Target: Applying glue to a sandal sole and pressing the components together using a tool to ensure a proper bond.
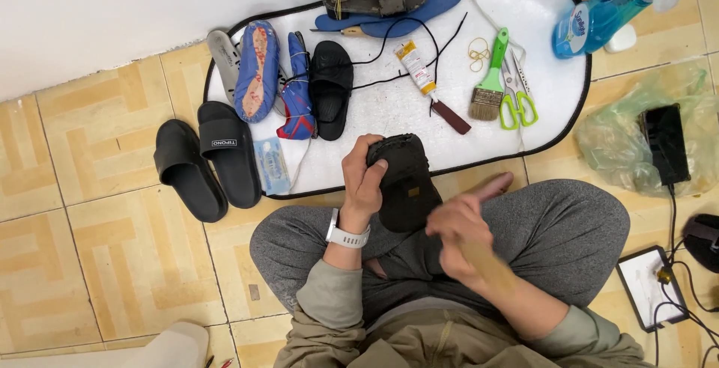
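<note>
Seen from the head camera, the left hand (365, 181) gripped a worn black rubber sandal (403, 181) above the crossed legs, beside the white oval mat (389, 110), while the blurred right hand (463, 226), fingers loosely extended, held nothing visible.

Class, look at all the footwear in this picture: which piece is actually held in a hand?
The black sandal, gripped by the left hand over the lap; every other shoe and sole lies on the white mat or floor tiles.
</note>
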